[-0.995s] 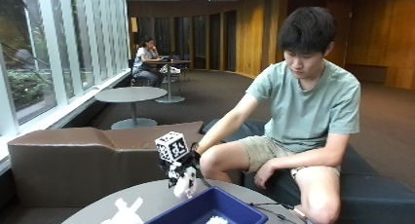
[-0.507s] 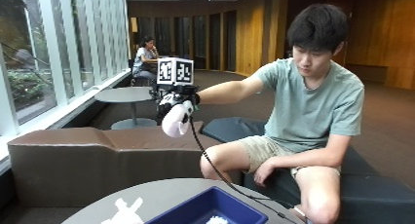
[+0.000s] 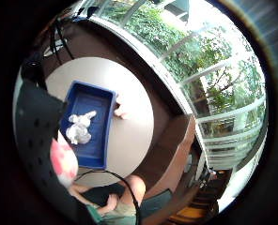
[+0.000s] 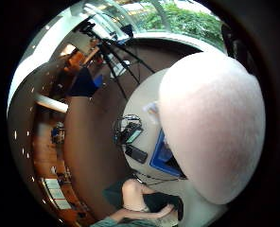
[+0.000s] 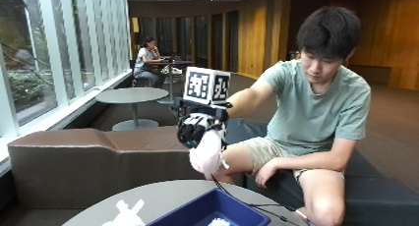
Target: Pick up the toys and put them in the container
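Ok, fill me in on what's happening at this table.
A seated person holds a pale pink toy in the gloved right hand, raised well above the round table. Below is a blue container with one light-coloured toy already inside. Another white toy lies on the table beside the container.

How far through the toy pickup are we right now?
Partly done. One white plush toy already lies in the blue container. The gloved right hand holds a pink toy raised well above the table, not yet dropped in. Left to do: lower and release it, then collect the white toy on the table beside the container.
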Tool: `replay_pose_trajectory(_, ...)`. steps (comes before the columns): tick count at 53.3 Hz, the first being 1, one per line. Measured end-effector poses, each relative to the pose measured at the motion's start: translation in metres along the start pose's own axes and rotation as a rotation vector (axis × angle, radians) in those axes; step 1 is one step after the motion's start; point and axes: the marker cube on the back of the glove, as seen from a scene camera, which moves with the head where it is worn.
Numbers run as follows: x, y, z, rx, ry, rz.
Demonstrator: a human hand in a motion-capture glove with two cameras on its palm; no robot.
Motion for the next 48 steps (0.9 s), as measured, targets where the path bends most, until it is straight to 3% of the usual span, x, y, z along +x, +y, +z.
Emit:
replay_pose_trajectory(9, 0.004, -0.004, 0.054, -0.253, -0.032, 0.057)
replay_pose_trajectory(21, 0.021, -0.016, 0.053, -0.374, -0.16, 0.042)
replay_pose_trajectory(39, 0.062, -0.042, 0.027, -0.227, -0.092, 0.072)
replay_pose_trajectory(48, 0.122, -0.063, 0.062, -0.259, -0.072, 0.158)
